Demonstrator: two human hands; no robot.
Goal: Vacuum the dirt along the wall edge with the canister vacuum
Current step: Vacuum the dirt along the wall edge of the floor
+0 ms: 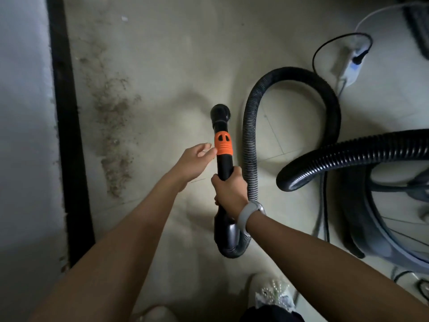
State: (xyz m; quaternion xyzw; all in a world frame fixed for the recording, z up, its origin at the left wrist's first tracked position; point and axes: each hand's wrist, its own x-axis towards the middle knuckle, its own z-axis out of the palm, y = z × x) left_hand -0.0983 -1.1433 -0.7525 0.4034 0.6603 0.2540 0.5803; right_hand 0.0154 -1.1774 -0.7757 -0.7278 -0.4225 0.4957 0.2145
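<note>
A band of brown dirt (113,126) lies on the pale floor beside the black skirting (67,126) of the wall at the left. My right hand (228,189) grips the black vacuum wand (224,163), which has an orange collar (223,146) and a round nozzle (220,113) pointing away from me, right of the dirt. My left hand (196,159) hovers with relaxed fingers just left of the orange collar, its fingertips close to it. The ribbed black hose (292,77) loops from the wand's rear end across the floor to the right.
A white power strip (348,66) with a black plug and cables lies at the upper right. A bicycle wheel (394,224) and more cables fill the right edge. My shoes (274,293) stand at the bottom.
</note>
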